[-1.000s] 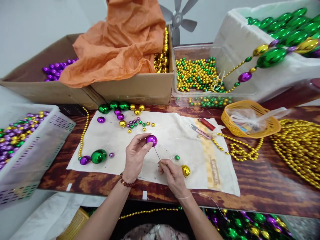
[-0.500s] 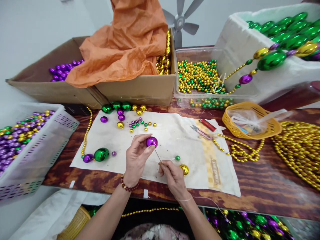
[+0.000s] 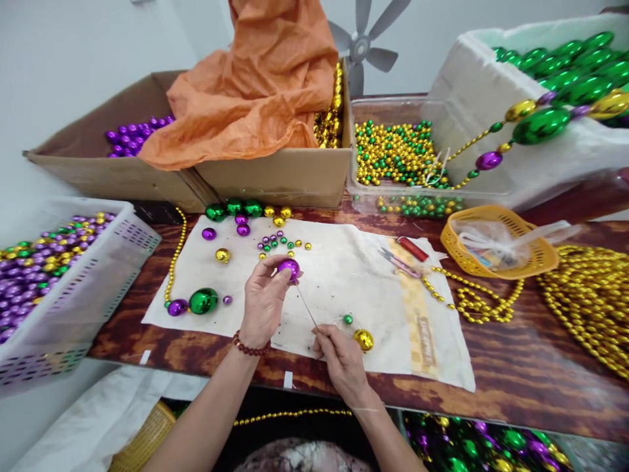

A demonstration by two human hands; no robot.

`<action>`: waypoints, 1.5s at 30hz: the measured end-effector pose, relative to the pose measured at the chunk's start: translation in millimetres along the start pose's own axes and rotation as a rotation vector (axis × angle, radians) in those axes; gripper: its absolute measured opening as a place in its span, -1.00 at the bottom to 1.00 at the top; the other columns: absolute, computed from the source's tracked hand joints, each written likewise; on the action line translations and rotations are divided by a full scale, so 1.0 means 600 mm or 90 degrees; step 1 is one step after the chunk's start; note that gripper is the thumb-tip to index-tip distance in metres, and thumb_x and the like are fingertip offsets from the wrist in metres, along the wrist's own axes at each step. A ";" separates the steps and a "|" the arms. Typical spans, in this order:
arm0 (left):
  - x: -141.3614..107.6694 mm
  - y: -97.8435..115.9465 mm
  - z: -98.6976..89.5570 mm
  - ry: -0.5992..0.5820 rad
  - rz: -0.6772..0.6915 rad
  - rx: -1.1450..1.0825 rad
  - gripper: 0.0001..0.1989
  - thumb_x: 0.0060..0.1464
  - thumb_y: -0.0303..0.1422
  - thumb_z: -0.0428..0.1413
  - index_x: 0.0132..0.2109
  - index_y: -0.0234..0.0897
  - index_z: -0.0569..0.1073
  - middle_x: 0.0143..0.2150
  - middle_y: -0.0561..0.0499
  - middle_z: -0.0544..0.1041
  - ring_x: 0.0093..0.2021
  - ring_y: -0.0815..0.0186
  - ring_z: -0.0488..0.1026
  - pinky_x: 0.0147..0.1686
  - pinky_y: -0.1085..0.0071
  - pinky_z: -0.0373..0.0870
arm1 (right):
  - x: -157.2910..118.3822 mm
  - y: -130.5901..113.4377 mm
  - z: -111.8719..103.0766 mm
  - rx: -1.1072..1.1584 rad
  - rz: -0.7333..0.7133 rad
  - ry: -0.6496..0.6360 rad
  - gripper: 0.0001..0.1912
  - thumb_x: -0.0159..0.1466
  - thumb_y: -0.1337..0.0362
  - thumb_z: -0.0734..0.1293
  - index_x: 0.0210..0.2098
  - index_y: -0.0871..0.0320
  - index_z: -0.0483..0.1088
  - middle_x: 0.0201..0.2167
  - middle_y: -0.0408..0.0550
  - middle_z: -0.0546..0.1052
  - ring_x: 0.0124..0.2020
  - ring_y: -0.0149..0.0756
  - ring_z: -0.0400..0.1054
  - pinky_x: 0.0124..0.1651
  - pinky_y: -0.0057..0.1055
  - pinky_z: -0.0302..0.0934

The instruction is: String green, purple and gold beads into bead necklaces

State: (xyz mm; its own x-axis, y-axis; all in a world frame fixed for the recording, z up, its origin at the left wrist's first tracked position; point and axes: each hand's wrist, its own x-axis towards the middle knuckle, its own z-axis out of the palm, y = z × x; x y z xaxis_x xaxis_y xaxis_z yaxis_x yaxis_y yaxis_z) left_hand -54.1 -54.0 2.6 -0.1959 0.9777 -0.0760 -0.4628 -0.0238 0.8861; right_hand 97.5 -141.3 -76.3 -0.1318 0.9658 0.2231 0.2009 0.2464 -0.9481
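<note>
My left hand (image 3: 264, 298) pinches a shiny purple bead (image 3: 289, 269) above the white cloth (image 3: 314, 252). Lower and to the right, my right hand (image 3: 339, 357) grips a thin needle (image 3: 308, 309) that slants up to the purple bead's underside. Close by my right hand lie a small green bead (image 3: 348, 319) and a gold bead (image 3: 363, 339). On the cloth's left part a big green bead (image 3: 203, 301) sits beside a purple bead (image 3: 177, 307) at the end of a gold strand. A lone gold bead (image 3: 223, 255) rests farther up.
Behind the cloth stand a cardboard box (image 3: 275, 180), a clear bin of small beads (image 3: 366, 193) and a white foam box (image 3: 457, 72). Snips (image 3: 399, 262) and an orange basket (image 3: 498, 265) lie right, near gold strands (image 3: 584, 301). A white crate (image 3: 113, 262) is left.
My left hand has moved slightly up and left with the purple bead, and more of the needle shows between my hands. The lone gold bead has shifted left and down on the cloth.
</note>
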 end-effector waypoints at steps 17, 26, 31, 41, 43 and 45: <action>-0.022 -0.017 -0.003 0.011 0.059 0.068 -0.67 -0.08 -0.29 0.42 -0.15 -0.22 0.57 -0.21 0.01 0.58 -0.25 0.37 0.49 -0.15 0.41 0.46 | 0.021 -0.001 0.023 0.044 -0.021 0.016 -0.80 0.47 0.30 0.16 -0.16 0.13 0.41 -0.53 -0.17 0.49 -0.56 -0.41 0.41 -0.43 -0.49 0.34; -0.024 -0.012 -0.009 -0.011 0.110 0.126 -0.70 -0.02 -0.35 0.39 -0.13 -0.20 0.53 -0.20 0.02 0.54 -0.25 0.38 0.49 -0.23 0.48 0.47 | 0.021 -0.008 0.023 0.032 -0.042 0.027 -0.81 0.46 0.36 0.17 -0.19 0.13 0.41 -0.52 -0.17 0.49 -0.54 -0.40 0.40 -0.41 -0.49 0.30; -0.026 -0.008 -0.003 -0.047 0.087 0.107 -0.70 -0.02 -0.36 0.38 -0.13 -0.21 0.50 -0.14 -0.02 0.56 -0.23 0.32 0.54 -0.20 0.36 0.55 | 0.021 -0.007 0.022 0.012 -0.072 0.016 -0.83 0.46 0.39 0.17 -0.16 0.12 0.39 -0.50 -0.17 0.50 -0.51 -0.40 0.42 -0.38 -0.50 0.31; -0.006 0.002 -0.002 0.023 0.097 0.047 -0.64 -0.12 -0.29 0.44 -0.18 -0.23 0.51 -0.22 0.02 0.52 -0.28 0.38 0.47 -0.28 0.44 0.52 | 0.010 0.002 0.023 0.021 -0.033 -0.006 -0.83 0.45 0.41 0.18 -0.17 0.12 0.39 -0.50 -0.20 0.50 -0.51 -0.43 0.42 -0.38 -0.54 0.32; 0.000 0.005 -0.001 0.032 0.077 0.003 -0.62 -0.14 -0.25 0.45 -0.20 -0.23 0.51 -0.25 0.03 0.53 -0.31 0.38 0.48 -0.29 0.42 0.53 | 0.008 0.001 0.022 0.015 -0.035 -0.009 -0.83 0.44 0.42 0.18 -0.15 0.12 0.39 -0.50 -0.20 0.50 -0.52 -0.44 0.43 -0.38 -0.55 0.33; 0.004 0.008 0.001 0.032 0.062 -0.032 -0.61 -0.16 -0.25 0.46 -0.21 -0.23 0.52 -0.27 0.04 0.54 -0.32 0.39 0.48 -0.29 0.42 0.52 | 0.006 -0.001 0.021 0.014 -0.036 -0.006 -0.83 0.44 0.42 0.18 -0.15 0.12 0.39 -0.51 -0.20 0.50 -0.52 -0.43 0.43 -0.39 -0.56 0.33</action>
State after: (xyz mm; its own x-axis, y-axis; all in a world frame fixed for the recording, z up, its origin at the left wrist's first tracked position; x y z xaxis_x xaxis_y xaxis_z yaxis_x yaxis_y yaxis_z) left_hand -56.4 -51.9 6.9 -0.2847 0.9585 -0.0142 -0.4819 -0.1303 0.8665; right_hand 84.6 -138.8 -78.0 -0.1522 0.9496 0.2739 0.1722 0.2984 -0.9388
